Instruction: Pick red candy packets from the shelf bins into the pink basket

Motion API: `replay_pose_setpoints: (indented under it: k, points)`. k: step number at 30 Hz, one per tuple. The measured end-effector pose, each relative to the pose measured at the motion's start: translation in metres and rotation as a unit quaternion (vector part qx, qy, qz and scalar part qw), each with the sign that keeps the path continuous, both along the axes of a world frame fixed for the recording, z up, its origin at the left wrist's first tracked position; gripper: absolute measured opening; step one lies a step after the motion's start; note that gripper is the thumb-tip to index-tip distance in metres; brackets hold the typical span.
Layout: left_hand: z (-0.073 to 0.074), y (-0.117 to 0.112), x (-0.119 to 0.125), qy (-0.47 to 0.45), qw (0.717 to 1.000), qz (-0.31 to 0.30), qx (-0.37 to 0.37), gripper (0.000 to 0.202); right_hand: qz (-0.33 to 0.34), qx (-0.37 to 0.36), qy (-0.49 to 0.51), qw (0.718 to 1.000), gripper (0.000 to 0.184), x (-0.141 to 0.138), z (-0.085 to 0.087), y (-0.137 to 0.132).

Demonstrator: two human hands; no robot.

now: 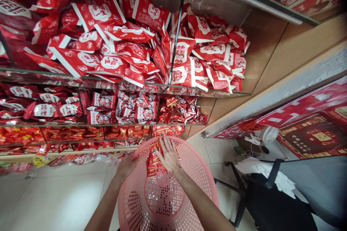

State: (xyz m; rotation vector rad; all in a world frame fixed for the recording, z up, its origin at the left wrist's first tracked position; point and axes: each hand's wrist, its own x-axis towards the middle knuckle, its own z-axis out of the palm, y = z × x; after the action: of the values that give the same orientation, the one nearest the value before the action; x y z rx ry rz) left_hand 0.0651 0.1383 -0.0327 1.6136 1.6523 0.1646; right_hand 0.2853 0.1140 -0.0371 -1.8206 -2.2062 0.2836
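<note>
A large pink plastic basket (pixel 193 155) with a perforated wall stands tilted below the shelves. Its left rim is gripped by my left hand (pixel 127 165), with the fingers curled over the edge. Inside the basket, my right hand (pixel 169 154) lies over a pile of small red-and-gold wrapped candies (pixel 155 162), palm down with its fingers stretched out. That hand hides part of the pile. The candies rest against the far side of the basket, and the holed bottom shows nearer to me.
Glass-divided shelves hold large red packets (pixel 108 61), more red packets (pixel 214 50) to the right and smaller wrapped candies (pixel 103 110) below. A black office chair (pixel 260 198) with white cloth stands at right. Tiled floor (pixel 70 191) shows on the left.
</note>
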Motion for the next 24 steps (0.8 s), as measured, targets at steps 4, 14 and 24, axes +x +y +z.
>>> replay_pose_setpoints:
  k: [4,14,24]
  points:
    - [0.001,0.0,0.0,0.01,1.0,0.004,-0.011,0.021,0.0,-0.006,-0.001,1.0,0.065,-0.001,-0.004,-0.001]
    - [0.002,-0.001,0.001,-0.013,1.0,0.007,-0.019,0.023,-0.1,0.011,0.025,0.995,0.054,0.022,0.016,0.025]
    - [0.004,-0.003,0.002,-0.021,1.0,0.01,-0.015,0.025,-0.195,-0.211,-0.103,0.952,0.017,0.07,0.011,0.119]
